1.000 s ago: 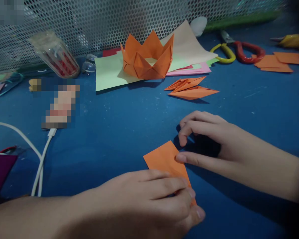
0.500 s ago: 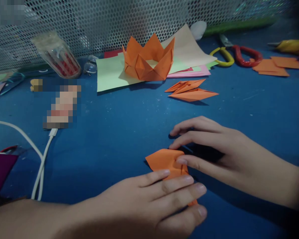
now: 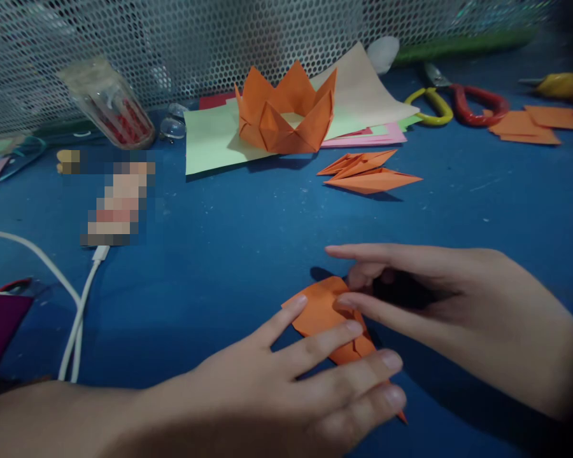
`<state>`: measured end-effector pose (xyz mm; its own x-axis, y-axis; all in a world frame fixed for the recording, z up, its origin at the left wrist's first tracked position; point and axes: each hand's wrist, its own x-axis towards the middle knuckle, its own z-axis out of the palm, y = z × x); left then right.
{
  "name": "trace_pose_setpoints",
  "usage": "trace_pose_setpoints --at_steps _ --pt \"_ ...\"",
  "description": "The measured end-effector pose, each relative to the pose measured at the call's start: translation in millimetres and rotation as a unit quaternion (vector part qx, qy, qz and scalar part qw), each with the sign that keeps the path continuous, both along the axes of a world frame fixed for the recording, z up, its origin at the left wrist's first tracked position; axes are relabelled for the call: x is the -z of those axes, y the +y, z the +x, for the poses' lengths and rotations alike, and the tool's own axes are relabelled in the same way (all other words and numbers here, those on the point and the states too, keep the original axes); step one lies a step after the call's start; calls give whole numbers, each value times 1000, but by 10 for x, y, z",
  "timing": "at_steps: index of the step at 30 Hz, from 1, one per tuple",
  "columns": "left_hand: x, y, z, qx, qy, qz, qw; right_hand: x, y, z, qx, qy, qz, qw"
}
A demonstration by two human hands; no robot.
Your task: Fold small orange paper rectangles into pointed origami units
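Note:
A piece of folded orange paper [image 3: 322, 308] lies on the blue tabletop below both hands, its narrow tip poking out at the lower right. Across it rests my left hand [image 3: 310, 381], fingers spread and pressing the paper flat, hiding part of it. From the right, my right hand [image 3: 439, 299] pinches the paper's upper right edge between thumb and curled fingers, while its index finger points out straight above the table. Beyond the hands sit several slim folded orange pieces [image 3: 372, 181] and an orange pointed paper ring [image 3: 286, 121].
Coloured sheets [image 3: 210, 143] lie beneath the ring. Scissors [image 3: 480, 105] and small orange paper squares [image 3: 530, 124] are at the back right. A clear jar [image 3: 109, 105] leans at the back left. A white cable [image 3: 83, 312] runs to a blurred-out device [image 3: 119, 203]. Perforated mesh [image 3: 195, 44] stands behind.
My left fingers have spread wider over the paper. My right index finger has straightened and its other fingers have curled in at the paper's edge. The paper's lower tip now shows.

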<state>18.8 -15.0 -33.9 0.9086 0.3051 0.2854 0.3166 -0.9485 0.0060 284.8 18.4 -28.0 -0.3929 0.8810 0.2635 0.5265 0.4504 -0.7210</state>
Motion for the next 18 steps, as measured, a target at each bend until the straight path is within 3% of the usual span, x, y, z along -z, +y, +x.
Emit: trace_pose_setpoints --at_steps 6,12,18 --pt "-36 -13 46 -18 -32 -24 999 55 4 78 -93 -69 142 983" --pt "-204 81 110 -29 -28 7 999 97 32 126 -185 -101 194 958" --pt "-236 28 55 -79 -22 7 997 6 24 31 -159 -138 207 955"
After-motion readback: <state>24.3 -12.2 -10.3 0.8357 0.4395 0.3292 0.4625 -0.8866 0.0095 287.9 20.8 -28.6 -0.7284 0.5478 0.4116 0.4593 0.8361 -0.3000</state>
